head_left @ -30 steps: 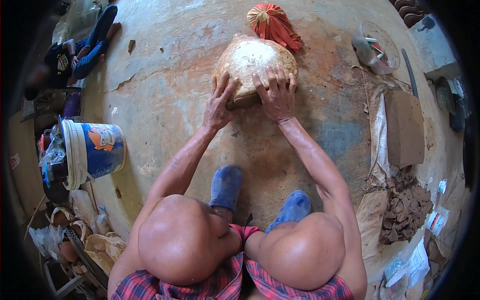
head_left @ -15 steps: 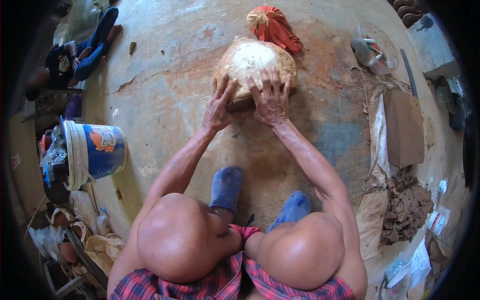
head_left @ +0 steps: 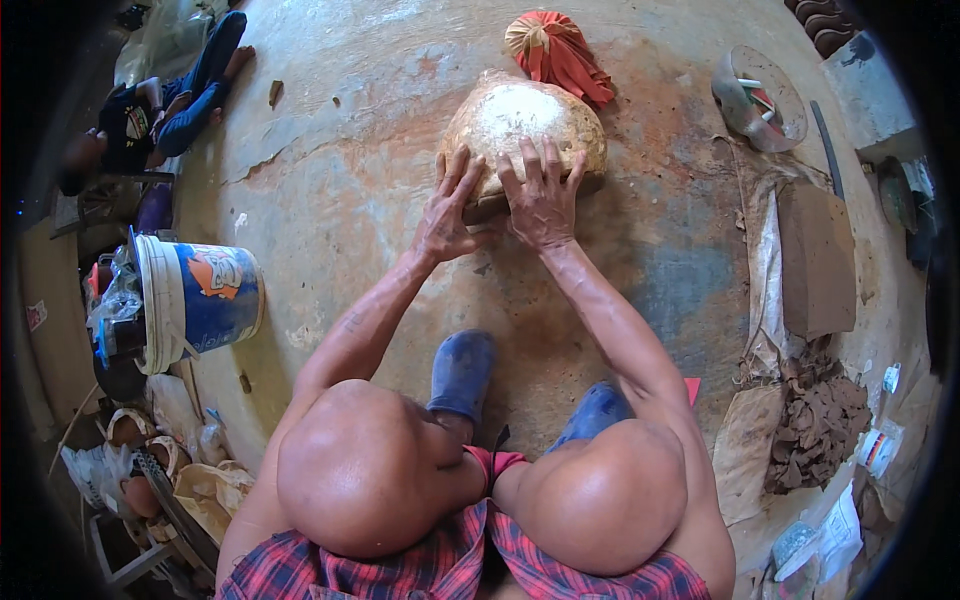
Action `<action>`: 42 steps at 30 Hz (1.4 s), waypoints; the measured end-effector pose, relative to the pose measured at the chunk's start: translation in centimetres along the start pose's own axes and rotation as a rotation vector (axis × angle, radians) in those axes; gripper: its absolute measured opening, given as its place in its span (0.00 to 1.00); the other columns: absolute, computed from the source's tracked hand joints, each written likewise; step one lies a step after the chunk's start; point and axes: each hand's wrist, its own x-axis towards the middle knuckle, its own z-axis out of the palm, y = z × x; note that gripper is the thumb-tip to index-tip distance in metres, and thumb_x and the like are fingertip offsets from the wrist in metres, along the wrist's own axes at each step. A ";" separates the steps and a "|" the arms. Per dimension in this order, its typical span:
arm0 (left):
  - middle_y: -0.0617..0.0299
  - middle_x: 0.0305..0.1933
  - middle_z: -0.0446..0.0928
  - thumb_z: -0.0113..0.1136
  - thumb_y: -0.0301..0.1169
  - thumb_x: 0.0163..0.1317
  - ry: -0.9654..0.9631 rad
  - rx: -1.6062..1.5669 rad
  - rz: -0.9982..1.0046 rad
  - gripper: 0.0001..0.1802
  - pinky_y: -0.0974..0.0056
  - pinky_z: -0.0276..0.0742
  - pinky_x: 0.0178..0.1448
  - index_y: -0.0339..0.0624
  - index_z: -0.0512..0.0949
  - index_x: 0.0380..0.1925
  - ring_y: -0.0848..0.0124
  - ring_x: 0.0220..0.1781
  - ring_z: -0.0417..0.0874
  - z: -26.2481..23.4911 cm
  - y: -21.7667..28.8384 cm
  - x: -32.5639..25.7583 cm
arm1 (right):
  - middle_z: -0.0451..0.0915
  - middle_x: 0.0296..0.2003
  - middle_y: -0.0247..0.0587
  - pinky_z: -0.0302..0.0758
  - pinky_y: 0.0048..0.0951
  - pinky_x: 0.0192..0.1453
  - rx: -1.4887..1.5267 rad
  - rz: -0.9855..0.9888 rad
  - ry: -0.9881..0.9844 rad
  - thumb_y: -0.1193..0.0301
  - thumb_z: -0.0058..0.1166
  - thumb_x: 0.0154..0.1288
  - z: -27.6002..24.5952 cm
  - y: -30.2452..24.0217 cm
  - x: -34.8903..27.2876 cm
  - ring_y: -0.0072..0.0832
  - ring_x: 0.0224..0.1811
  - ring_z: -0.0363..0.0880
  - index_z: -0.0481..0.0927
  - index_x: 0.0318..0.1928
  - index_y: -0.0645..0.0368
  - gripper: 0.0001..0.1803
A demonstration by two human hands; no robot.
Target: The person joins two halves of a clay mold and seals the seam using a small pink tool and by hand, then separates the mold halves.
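A broad, rounded tan block [head_left: 524, 115], like a stone, sits on the floor in front of me. Its top has a bright white patch, and a darker layer shows under its near edge. My left hand [head_left: 447, 215] lies on the block's near left side, fingers stretched over the edge and thumb out toward the middle. To its right, my right hand [head_left: 543, 200] rests on the near edge with spread fingers over the top. Neither hand is closed around anything. Just behind the block, touching or nearly touching it, is a gathered red-orange cloth bundle [head_left: 560, 58] with a pale end.
At left stands a blue-and-white bucket [head_left: 215, 298]; beyond it a person [head_left: 150, 120] sits on the floor. On the right are a round bowl [head_left: 755, 105] with small items, a brown clay slab [head_left: 815, 258] and a heap of clay scraps [head_left: 820, 420]. My blue shoes [head_left: 462, 375] stand below the block.
The whole view has shifted slightly, so things sit a little farther right. My left thumb now sticks out toward the right hand. Both hands stay on the block.
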 end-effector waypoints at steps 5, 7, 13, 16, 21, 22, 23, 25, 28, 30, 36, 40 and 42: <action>0.44 0.89 0.42 0.87 0.42 0.38 0.041 0.049 0.091 0.70 0.39 0.51 0.88 0.47 0.56 0.83 0.36 0.89 0.37 0.4 -0.7 0.1 | 0.73 0.68 0.43 0.48 0.88 0.76 0.070 0.041 0.081 0.61 0.55 0.72 0.9 -0.4 0.0 0.54 0.76 0.64 0.78 0.64 0.41 0.21; 0.44 0.89 0.42 0.86 0.41 0.38 0.026 0.033 0.096 0.70 0.39 0.50 0.88 0.47 0.56 0.83 0.36 0.89 0.37 0.3 -0.9 0.0 | 0.73 0.68 0.43 0.48 0.89 0.76 0.050 0.033 0.060 0.61 0.55 0.72 0.5 -0.5 -0.2 0.54 0.76 0.64 0.78 0.63 0.41 0.21; 0.43 0.89 0.44 0.83 0.42 0.39 -0.001 -0.015 0.026 0.68 0.37 0.51 0.87 0.49 0.57 0.83 0.32 0.88 0.38 0.6 -0.7 0.2 | 0.71 0.70 0.42 0.45 0.90 0.75 0.003 0.036 0.069 0.61 0.55 0.71 1.0 -0.5 0.1 0.54 0.78 0.62 0.78 0.63 0.40 0.21; 0.42 0.89 0.43 0.82 0.41 0.39 0.007 -0.008 0.055 0.67 0.38 0.48 0.88 0.48 0.57 0.83 0.32 0.88 0.36 0.2 -1.2 0.1 | 0.71 0.70 0.45 0.45 0.92 0.74 0.016 0.044 0.071 0.60 0.56 0.70 0.8 -1.2 0.1 0.56 0.78 0.62 0.78 0.62 0.41 0.21; 0.42 0.89 0.41 0.84 0.41 0.39 -0.075 -0.043 0.026 0.69 0.41 0.42 0.90 0.43 0.55 0.83 0.39 0.90 0.35 -0.1 -0.8 -0.3 | 0.69 0.71 0.46 0.44 0.93 0.74 0.077 0.078 0.045 0.60 0.56 0.69 0.1 -1.3 0.2 0.57 0.78 0.61 0.77 0.62 0.44 0.21; 0.42 0.89 0.41 0.84 0.41 0.39 -0.051 -0.030 0.040 0.70 0.40 0.42 0.89 0.44 0.55 0.83 0.38 0.90 0.35 0.2 -0.8 -0.1 | 0.69 0.71 0.46 0.44 0.93 0.74 0.072 0.076 0.045 0.60 0.56 0.69 0.1 -1.4 0.3 0.57 0.78 0.61 0.77 0.62 0.44 0.21; 0.42 0.89 0.41 0.84 0.41 0.39 -0.048 -0.034 0.042 0.70 0.40 0.42 0.89 0.44 0.55 0.83 0.38 0.90 0.35 0.2 -1.0 0.1 | 0.69 0.70 0.46 0.44 0.93 0.74 0.064 0.081 0.046 0.60 0.56 0.69 0.2 -1.6 0.3 0.57 0.78 0.61 0.77 0.62 0.45 0.21; 0.41 0.89 0.43 0.81 0.39 0.38 -0.030 -0.027 0.096 0.68 0.40 0.41 0.90 0.47 0.56 0.83 0.35 0.89 0.35 -0.6 -1.6 0.2 | 0.70 0.69 0.47 0.43 0.95 0.73 0.088 0.098 0.044 0.60 0.57 0.69 0.1 -2.4 0.8 0.58 0.78 0.60 0.77 0.61 0.46 0.21; 0.42 0.89 0.40 0.83 0.41 0.40 -0.043 -0.014 0.145 0.70 0.40 0.44 0.89 0.46 0.54 0.84 0.38 0.90 0.34 -0.7 -1.2 0.4 | 0.70 0.68 0.48 0.42 0.96 0.72 0.095 0.124 -0.049 0.60 0.57 0.69 -1.2 -2.6 0.9 0.60 0.79 0.58 0.76 0.61 0.46 0.22; 0.40 0.89 0.41 0.83 0.41 0.40 -0.053 -0.099 0.065 0.70 0.41 0.40 0.90 0.44 0.54 0.84 0.40 0.90 0.34 0.0 0.0 0.5 | 0.69 0.68 0.48 0.41 0.97 0.72 0.074 0.140 -0.037 0.59 0.58 0.68 -0.1 -2.5 0.2 0.60 0.79 0.58 0.76 0.61 0.46 0.23; 0.41 0.88 0.45 0.85 0.41 0.40 -0.062 -0.011 0.137 0.69 0.43 0.42 0.90 0.43 0.56 0.83 0.46 0.90 0.39 -1.1 -1.6 0.6 | 0.68 0.71 0.47 0.42 0.95 0.73 0.054 0.150 -0.148 0.53 0.69 0.60 -2.0 -2.3 1.7 0.59 0.82 0.54 0.77 0.63 0.45 0.32; 0.42 0.88 0.47 0.88 0.44 0.43 -0.062 0.028 0.052 0.66 0.41 0.53 0.87 0.50 0.59 0.83 0.41 0.89 0.44 -1.9 -0.8 0.3 | 0.62 0.79 0.44 0.50 0.81 0.80 0.238 0.048 -0.319 0.51 0.84 0.45 -5.3 3.5 1.0 0.52 0.85 0.53 0.69 0.76 0.41 0.57; 0.42 0.88 0.47 0.87 0.43 0.46 -0.039 0.047 0.009 0.63 0.41 0.57 0.86 0.53 0.60 0.82 0.38 0.88 0.45 -0.8 0.0 0.8 | 0.62 0.80 0.43 0.57 0.71 0.82 0.226 0.099 -0.258 0.56 0.84 0.46 -6.1 8.6 -0.4 0.50 0.84 0.57 0.67 0.78 0.38 0.57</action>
